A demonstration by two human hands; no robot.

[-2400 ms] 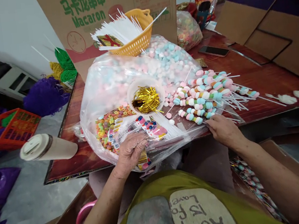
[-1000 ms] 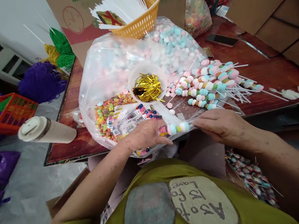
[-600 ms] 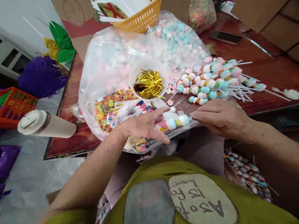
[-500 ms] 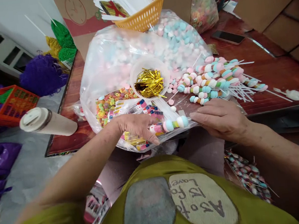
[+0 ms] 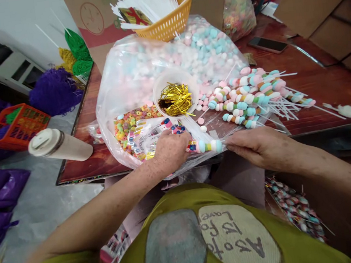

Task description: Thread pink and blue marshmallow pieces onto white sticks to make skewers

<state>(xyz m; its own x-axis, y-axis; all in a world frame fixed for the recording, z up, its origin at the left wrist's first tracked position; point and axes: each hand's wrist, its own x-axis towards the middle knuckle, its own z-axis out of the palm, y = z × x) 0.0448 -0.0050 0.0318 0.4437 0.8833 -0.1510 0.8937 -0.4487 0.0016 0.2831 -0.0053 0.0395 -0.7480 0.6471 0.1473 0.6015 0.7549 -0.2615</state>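
A marshmallow skewer (image 5: 210, 145) with blue, white and green pieces lies level at the table's front edge, its left part inside a printed plastic sleeve (image 5: 192, 147). My left hand (image 5: 171, 152) is closed around the sleeve and covers that end. At the other end, my right hand (image 5: 256, 144) pinches the skewer's stick between thumb and fingers. Beneath my left hand lie more printed sleeves (image 5: 146, 140). A clear tub (image 5: 191, 79) of gold twist ties (image 5: 175, 100) stands just beyond them.
A large clear bag (image 5: 109, 78) holds marshmallows and gummy rings (image 5: 136, 118). Finished-looking skewers (image 5: 253, 93) are piled at right. Behind stands a yellow basket (image 5: 166, 27) of white sticks. A tumbler (image 5: 69, 147) leans at the left edge; a phone (image 5: 267, 44) lies at the back right.
My left hand has gone from stretched fingers to a closed grip on the sleeve. The sleeve now covers part of the skewer. My right hand keeps its pinch, nearly in place.
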